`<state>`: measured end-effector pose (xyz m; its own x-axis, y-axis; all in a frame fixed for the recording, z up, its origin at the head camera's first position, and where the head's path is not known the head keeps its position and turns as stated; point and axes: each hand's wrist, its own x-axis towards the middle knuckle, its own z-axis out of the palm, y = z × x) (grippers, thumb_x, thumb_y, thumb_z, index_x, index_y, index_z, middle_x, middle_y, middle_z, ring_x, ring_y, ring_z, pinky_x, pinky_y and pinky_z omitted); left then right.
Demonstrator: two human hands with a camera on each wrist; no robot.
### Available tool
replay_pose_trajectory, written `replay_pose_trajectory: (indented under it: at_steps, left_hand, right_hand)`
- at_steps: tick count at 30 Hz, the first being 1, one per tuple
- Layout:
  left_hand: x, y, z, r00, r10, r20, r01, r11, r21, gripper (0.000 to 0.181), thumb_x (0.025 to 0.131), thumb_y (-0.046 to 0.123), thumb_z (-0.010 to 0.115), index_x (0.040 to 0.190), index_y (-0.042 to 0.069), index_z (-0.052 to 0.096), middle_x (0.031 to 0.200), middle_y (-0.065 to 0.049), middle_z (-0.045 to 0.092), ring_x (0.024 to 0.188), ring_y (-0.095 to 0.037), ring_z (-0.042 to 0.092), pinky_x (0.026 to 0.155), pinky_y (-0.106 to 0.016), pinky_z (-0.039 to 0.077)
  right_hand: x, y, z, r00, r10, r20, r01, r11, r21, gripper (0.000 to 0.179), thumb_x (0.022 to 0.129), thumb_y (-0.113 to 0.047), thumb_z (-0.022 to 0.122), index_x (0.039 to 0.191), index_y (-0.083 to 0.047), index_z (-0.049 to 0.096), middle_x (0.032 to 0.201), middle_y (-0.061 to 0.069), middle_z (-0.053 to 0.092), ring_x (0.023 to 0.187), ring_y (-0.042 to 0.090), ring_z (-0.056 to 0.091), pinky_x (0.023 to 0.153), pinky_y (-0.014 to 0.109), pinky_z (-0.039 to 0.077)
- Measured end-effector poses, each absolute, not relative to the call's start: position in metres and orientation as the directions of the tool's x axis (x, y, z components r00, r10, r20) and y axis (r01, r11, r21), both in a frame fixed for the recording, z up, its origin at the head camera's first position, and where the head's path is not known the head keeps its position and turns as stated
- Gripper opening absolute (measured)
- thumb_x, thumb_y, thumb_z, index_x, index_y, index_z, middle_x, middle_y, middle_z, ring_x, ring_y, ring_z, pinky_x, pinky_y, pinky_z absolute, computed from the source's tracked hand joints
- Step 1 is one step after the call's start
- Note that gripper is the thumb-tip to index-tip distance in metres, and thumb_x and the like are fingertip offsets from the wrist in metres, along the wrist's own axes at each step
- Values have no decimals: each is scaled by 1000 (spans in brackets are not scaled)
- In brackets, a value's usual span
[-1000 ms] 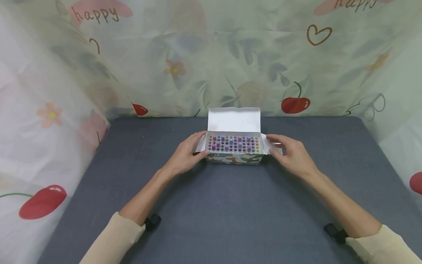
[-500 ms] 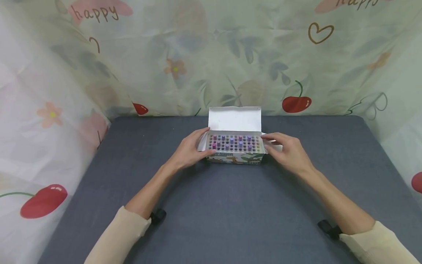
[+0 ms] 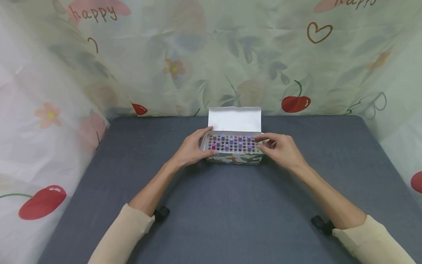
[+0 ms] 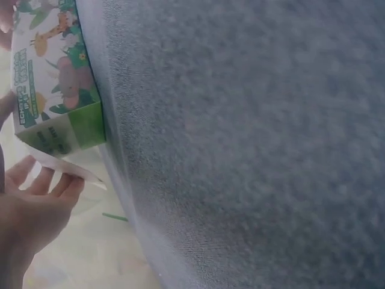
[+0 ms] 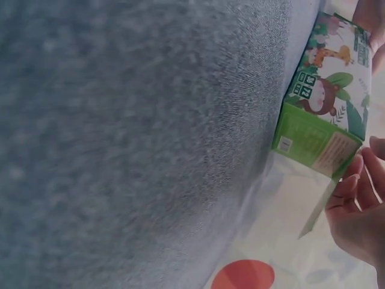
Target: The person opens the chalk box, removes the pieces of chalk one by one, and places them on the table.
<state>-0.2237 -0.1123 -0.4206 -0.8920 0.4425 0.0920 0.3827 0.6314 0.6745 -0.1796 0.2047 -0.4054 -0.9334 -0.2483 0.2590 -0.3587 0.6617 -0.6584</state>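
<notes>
A printed cardboard box [image 3: 234, 159] stands on the table with its white lid [image 3: 234, 119] raised at the back. Inside, rows of round holes hold several purple and pink sticks [image 3: 231, 140]. My left hand [image 3: 192, 149] holds the box's left end, thumb at the front edge and index finger by the back corner. In the left wrist view its other fingers lie against the white side flap [image 4: 63, 167]. My right hand [image 3: 286, 151] is at the right end, thumb and index finger apart above the last holes. The right flap [image 5: 319, 211] sticks outward beside its fingers.
A dark grey cloth covers the table [image 3: 211, 212]. Behind it hangs a pale curtain [image 3: 184, 44] printed with flowers and cherries, which continues down both sides. Each wrist wears a small black camera, such as the left one [image 3: 162, 214].
Both hands have moved inward along the box. My right thumb and index finger have left the right flap and come over the end holes. The box stays in place.
</notes>
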Motion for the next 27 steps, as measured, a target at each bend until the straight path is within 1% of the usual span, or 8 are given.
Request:
replay_pose_trajectory:
  at_steps: [5, 8, 12, 16, 18, 23, 24, 27]
  left_hand:
    - [-224, -113, -424, -893, 441, 94, 382, 628, 678, 86, 83, 38, 81, 154, 16, 38, 148, -11, 46, 133, -29, 47, 105, -50, 45]
    - [-225, -114, -427, -895, 434, 100, 374, 613, 696, 86, 83, 36, 82, 154, 16, 39, 148, -11, 46, 131, -29, 48, 104, -48, 46]
    - [-225, -113, -432, -897, 428, 113, 365, 569, 737, 84, 83, 33, 82, 154, 16, 39, 148, -11, 46, 129, -28, 50, 106, -45, 47]
    - [-226, -113, -434, -899, 422, 118, 351, 531, 771, 82, 84, 31, 82, 153, 16, 40, 147, -11, 47, 126, -27, 51, 108, -43, 45]
    - [-226, -112, -434, -900, 421, 115, 341, 517, 785, 82, 83, 30, 83, 153, 16, 41, 146, -11, 46, 127, -26, 51, 110, -41, 44]
    - [-225, -112, -432, -901, 422, 99, 323, 503, 801, 84, 84, 28, 83, 154, 15, 39, 147, -11, 45, 133, -26, 47, 114, -37, 39]
    - [-224, -111, -431, -901, 423, 94, 321, 505, 801, 84, 84, 29, 82, 154, 15, 38, 147, -11, 44, 135, -26, 46, 114, -37, 38]
    - [-223, -111, -430, -900, 427, 85, 316, 507, 801, 84, 85, 30, 82, 154, 16, 37, 149, -11, 43, 137, -26, 44, 115, -37, 37]
  right_hand:
    - [-183, 200, -404, -954, -251, 162, -294, 685, -667, 20, 91, -15, 73, 110, -15, 78, 89, 0, 73, 69, 19, 52, 53, 28, 39]
    - [-186, 196, -403, -959, -260, 113, -268, 703, -659, 19, 91, -19, 73, 109, -15, 79, 92, 0, 75, 71, 18, 54, 55, 28, 41]
    - [-191, 194, -403, -960, -267, 79, -252, 716, -651, 20, 89, -25, 76, 107, -16, 80, 92, 0, 75, 72, 17, 56, 57, 30, 44]
    - [-194, 192, -401, -960, -277, 48, -241, 725, -645, 21, 88, -26, 78, 106, -17, 80, 96, 1, 76, 72, 17, 57, 57, 30, 43]
    - [-195, 191, -398, -958, -287, 23, -234, 732, -640, 22, 88, -25, 78, 108, -16, 80, 98, 3, 76, 65, 16, 52, 54, 29, 40]
    - [-197, 190, -393, -951, -307, -24, -225, 746, -627, 21, 88, -22, 77, 108, -15, 80, 96, 6, 76, 52, 14, 34, 46, 27, 29]
    - [-197, 190, -393, -951, -310, -23, -228, 747, -625, 20, 89, -22, 77, 107, -14, 80, 96, 6, 76, 52, 14, 33, 46, 27, 28]
    - [-196, 191, -394, -948, -319, 3, -253, 744, -618, 19, 89, -22, 76, 106, -14, 81, 96, 6, 76, 53, 13, 38, 47, 27, 30]
